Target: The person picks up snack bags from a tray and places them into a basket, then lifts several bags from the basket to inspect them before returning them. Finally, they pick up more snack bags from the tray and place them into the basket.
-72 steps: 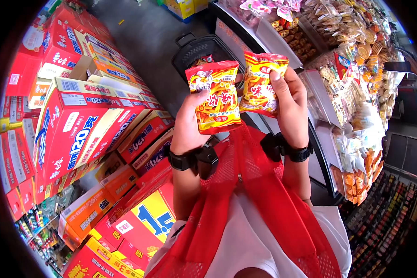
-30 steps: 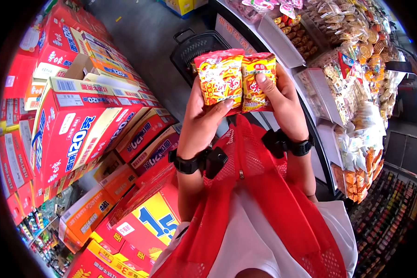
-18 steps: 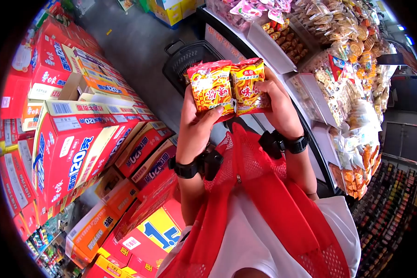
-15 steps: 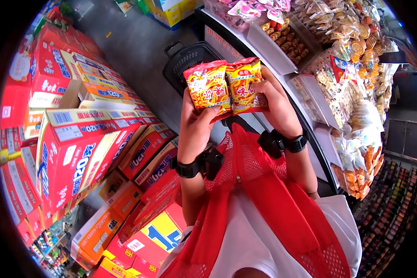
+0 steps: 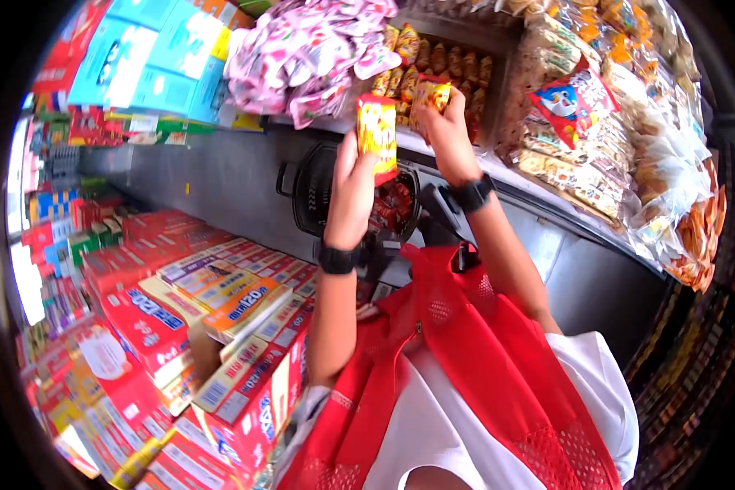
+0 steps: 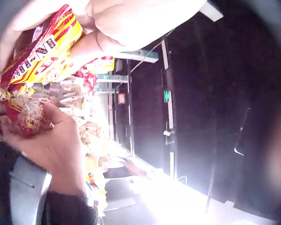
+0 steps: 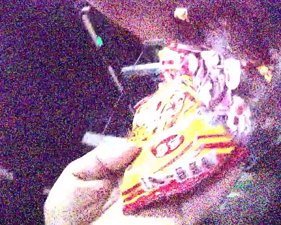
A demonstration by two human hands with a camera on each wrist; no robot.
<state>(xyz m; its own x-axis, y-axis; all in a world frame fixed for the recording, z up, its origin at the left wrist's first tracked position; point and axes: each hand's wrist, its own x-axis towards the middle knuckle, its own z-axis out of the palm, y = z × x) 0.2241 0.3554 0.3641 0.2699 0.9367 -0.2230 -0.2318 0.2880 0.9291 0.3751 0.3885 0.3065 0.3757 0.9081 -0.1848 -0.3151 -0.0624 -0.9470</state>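
1. Nearest, in the middle: the left hand (image 5: pixel 353 196) and right hand (image 5: pixel 449 143) are apart, each gripping one small red-and-yellow snack packet. Squeezing too hard could crush the contents or burst a seal.

2. In the left hand: the left packet (image 5: pixel 377 139) stands up from the grip, thumb across its lower part. A loose thumb could let the slick wrapper slide out.

3. In the right hand: the right packet (image 5: pixel 433 95) is pinched just over the near side of a bin, partly hidden by the fingers. Released there, it could land among its look-alikes and be hard to pick out again.

4. Below the left hand: a black basket (image 5: pixel 312 184) with shiny red packets (image 5: pixel 394 208) inside. A packet dropped off-centre could hit the rim and bounce to the floor.

5. Just below the right hand: its black wristband (image 5: pixel 471 194) is near the edge of the display desk (image 5: pixel 539 181); lowering that arm carelessly could knock it.

6. Beyond the right hand: the bin (image 5: pixel 500 61) holds rows of small packets (image 5: pixel 453 61). A brushing knuckle could disorder them.

7. Beyond the left hand: heaped pink bags (image 5: pixel 306 57). A wide sweep could topple some.
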